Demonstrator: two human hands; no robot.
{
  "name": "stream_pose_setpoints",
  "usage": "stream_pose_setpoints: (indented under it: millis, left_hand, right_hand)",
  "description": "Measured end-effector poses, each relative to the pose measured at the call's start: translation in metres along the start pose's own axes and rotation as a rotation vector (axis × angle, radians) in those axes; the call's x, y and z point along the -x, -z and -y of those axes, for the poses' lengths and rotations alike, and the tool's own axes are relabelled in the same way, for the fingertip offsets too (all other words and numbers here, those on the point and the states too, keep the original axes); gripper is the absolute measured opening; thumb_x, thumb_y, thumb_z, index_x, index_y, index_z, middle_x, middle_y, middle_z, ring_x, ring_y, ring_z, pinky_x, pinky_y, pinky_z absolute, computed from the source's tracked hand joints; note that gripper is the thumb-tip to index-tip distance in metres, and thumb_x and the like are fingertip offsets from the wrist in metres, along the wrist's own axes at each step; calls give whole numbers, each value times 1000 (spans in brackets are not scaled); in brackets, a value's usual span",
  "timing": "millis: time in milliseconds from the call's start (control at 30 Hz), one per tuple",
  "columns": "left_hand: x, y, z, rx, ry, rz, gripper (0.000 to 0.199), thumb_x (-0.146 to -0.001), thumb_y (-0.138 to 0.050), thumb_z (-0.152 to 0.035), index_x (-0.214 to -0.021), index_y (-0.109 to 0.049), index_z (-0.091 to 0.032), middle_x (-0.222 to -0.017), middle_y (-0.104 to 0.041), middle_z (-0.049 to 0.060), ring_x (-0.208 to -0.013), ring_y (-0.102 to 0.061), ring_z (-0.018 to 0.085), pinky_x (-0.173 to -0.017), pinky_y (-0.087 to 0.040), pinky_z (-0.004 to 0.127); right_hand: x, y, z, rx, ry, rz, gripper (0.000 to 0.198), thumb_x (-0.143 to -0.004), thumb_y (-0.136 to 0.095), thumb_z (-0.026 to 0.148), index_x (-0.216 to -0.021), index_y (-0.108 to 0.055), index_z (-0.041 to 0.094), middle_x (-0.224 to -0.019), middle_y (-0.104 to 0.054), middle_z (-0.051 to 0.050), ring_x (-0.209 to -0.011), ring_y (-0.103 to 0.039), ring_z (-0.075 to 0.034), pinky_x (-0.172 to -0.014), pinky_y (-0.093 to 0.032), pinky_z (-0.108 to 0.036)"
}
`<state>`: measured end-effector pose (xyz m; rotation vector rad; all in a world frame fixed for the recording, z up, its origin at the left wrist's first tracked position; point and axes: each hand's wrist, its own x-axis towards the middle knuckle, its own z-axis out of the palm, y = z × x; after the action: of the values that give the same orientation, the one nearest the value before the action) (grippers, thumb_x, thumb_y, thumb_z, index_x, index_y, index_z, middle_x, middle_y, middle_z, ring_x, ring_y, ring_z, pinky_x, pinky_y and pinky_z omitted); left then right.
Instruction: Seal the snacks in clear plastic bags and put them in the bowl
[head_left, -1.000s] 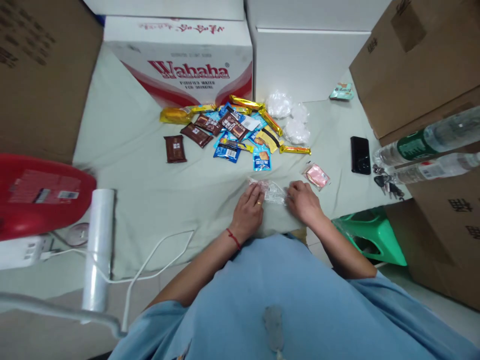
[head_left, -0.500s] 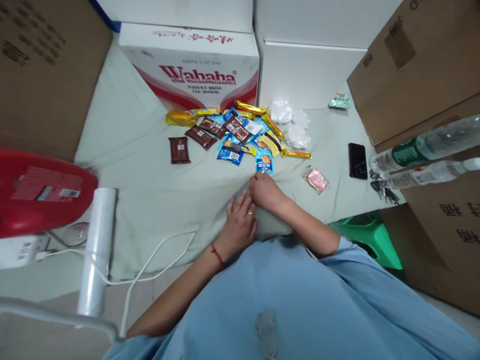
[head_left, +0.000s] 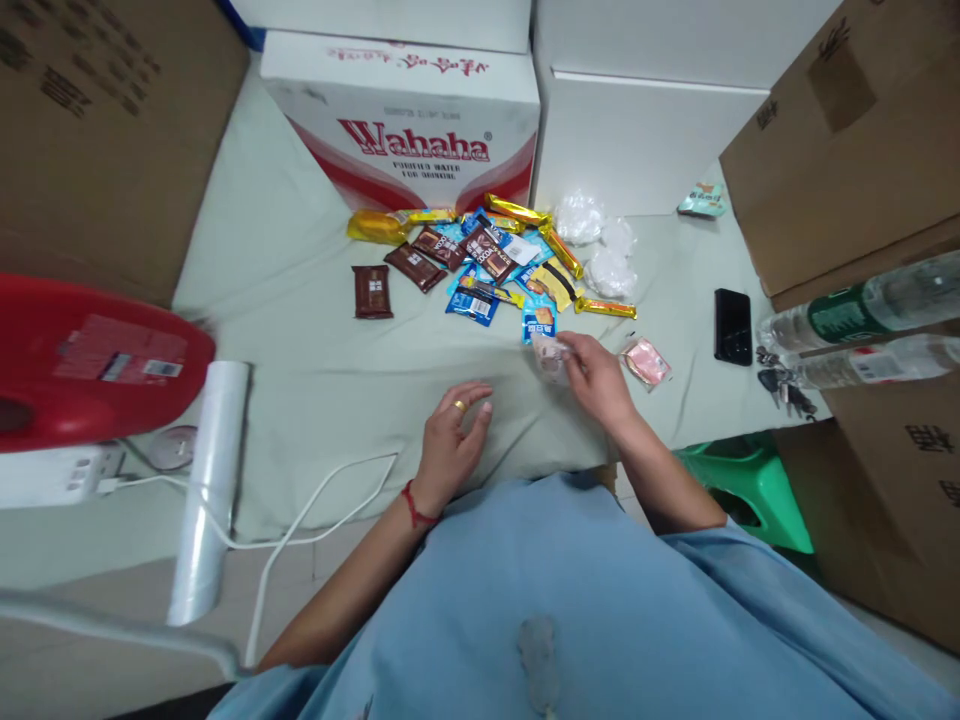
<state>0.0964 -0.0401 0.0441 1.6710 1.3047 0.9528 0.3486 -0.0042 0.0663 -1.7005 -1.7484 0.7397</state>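
Observation:
My right hand (head_left: pixel 598 375) pinches a small see-through packet (head_left: pixel 549 360) with pale brownish-pink marks; its exact kind I cannot make out. My left hand (head_left: pixel 454 440) hovers over the cloth, fingers apart and holding nothing, with a ring and a red string at the wrist. Beyond the hands lies a heap of snacks: blue packets (head_left: pixel 472 303), brown cocoa packets (head_left: pixel 373 292), gold-wrapped sticks (head_left: pixel 606 308) and a yellow packet (head_left: pixel 550 284). A pink packet (head_left: pixel 646 362) rests just right of my right hand.
A white Wahaha carton (head_left: pixel 420 130) stands behind the heap. Crumpled clear plastic (head_left: pixel 611 270), a black phone (head_left: pixel 733 327), keys (head_left: pixel 786 392) and plastic bottles (head_left: pixel 870 365) are rightward. On the left are a plastic film roll (head_left: pixel 210 490), a white cable (head_left: pixel 322 490) and a red object (head_left: pixel 97 360).
My hands were together at the cloth's near edge and have parted. The right moved right with the see-through packet now showing in its fingers; the left moved left and opened. The view shifted slightly.

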Motion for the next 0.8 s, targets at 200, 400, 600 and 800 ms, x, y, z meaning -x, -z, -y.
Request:
stream_pose_setpoints:
  millis: [200, 400, 600, 800]
  left_hand:
    - [-30, -43, -17, 584, 411, 149, 65, -86, -73, -66, -130, -64, -19, -135, -69, 15, -117, -68, 27, -88, -59, 37]
    - [-46, -72, -24, 505, 334, 237, 48, -85, -77, -57, -112, -70, -17, -99, -75, 5, -87, -67, 18, -81, -54, 31]
    - [-48, -73, -23, 264, 163, 260, 46, -97, -63, -54, -128, -66, -20, -126, -73, 11, -114, -71, 25, -97, -59, 40]
    - [-20, -17, 12, -360, -103, -4, 27, -104, -53, -41, -114, -69, -23, -127, -69, 10, -116, -68, 26, -101, -58, 45]
  right_hand:
    - [14, 1, -13, -773, -249, 81, 41, -94, -64, 50, -125, -69, 25, -102, -76, -2, -88, -69, -21, -81, -55, -33]
    - [28, 12, -13, -554, -123, 222, 39, -96, -66, 46, -126, -71, 23, -116, -77, -5, -103, -69, -22, -93, -54, -35]
    - [-7, 79, -66, -491, -190, 36, 33, -88, -74, 44, -114, -75, 24, -89, -74, -1, -81, -69, -20, -77, -58, -33]
    - [-127, 186, -187, -511, -525, -694, 16, -82, -73, 22, -94, -62, 21, -79, -65, 2, -71, -65, -13, -68, -60, -28]
